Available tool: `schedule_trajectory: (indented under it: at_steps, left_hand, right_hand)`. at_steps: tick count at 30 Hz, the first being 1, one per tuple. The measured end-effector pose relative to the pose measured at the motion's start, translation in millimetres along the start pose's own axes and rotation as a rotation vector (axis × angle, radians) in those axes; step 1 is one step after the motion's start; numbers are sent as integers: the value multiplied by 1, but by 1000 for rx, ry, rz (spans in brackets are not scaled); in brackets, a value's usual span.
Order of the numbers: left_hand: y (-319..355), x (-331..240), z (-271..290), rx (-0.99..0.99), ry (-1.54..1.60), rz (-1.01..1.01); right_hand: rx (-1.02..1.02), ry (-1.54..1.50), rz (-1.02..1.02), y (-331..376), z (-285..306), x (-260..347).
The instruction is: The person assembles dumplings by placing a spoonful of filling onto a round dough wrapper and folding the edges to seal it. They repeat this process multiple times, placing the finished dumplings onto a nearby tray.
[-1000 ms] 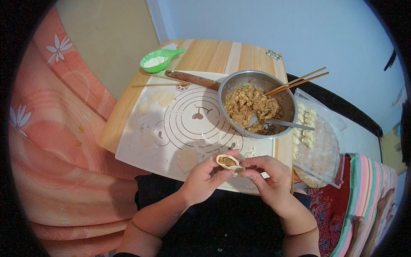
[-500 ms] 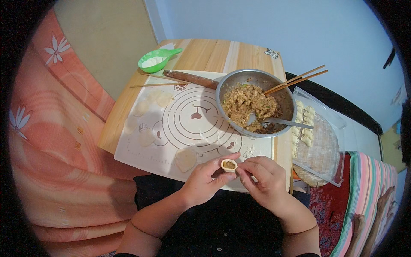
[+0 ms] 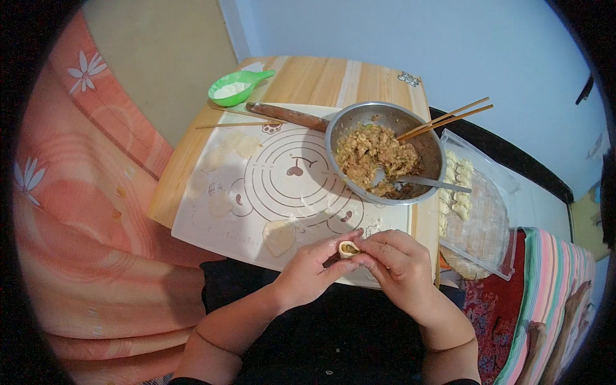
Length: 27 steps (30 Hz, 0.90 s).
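Observation:
Between my hands, over the near edge of the mat, is a half-folded dumpling point(image 3: 348, 249) with brown filling showing in its opening. My left hand point(image 3: 312, 268) cups it from the left, fingers behind and thumb in front. The fingertips of my right hand point(image 3: 399, 263) pinch the dough at its right side. Close to my left hand, a round dough wrapper point(image 3: 279, 237) lies on the white printed mat point(image 3: 212, 236). More pale wrappers point(image 3: 222, 151) rest toward the mat's left side.
A steel bowl point(image 3: 332, 157) of meat filling holds a spoon point(image 3: 436, 184) and chopsticks point(image 3: 449, 120). Behind the mat's middle lies a rolling pin point(image 3: 289, 115). A green scoop point(image 3: 247, 82) of flour stands far left. Several finished dumplings point(image 3: 461, 192) sit in a clear tray at the right.
The dumpling's opening has become narrower, its right side drawn together. My right fingers have moved slightly left, closer to my left hand.

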State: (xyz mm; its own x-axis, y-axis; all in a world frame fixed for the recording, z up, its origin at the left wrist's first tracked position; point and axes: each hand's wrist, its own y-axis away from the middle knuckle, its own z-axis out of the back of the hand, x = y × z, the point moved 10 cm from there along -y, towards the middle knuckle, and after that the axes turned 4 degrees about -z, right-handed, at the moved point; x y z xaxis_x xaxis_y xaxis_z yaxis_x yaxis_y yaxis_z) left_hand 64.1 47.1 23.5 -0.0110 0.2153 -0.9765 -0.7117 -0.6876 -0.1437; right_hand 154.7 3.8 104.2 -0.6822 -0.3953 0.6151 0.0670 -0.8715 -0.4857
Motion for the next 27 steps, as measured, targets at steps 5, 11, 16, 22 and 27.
schedule_trajectory:
  at_steps: [5, 11, 16, 22, 27]
  left_hand:
    - [1, 1, 3, 5, -100, -13]
    - [-1, -2, 0, 14, -132, -47]
    - [-1, 1, 2, 22, -156, -37]
    - [-2, 1, -7, 109, -226, -34]
    - [1, 1, -7, 95, -314, -143]
  right_hand:
    - [-6, 36, 22, 2, -2, 2]
    - [14, 87, 18, 2, -4, 4]
    - [-53, 237, 1, -1, 6, 10]
    - [62, -79, -90, -2, -8, -14]
    - [90, -64, -118, 0, -10, -13]
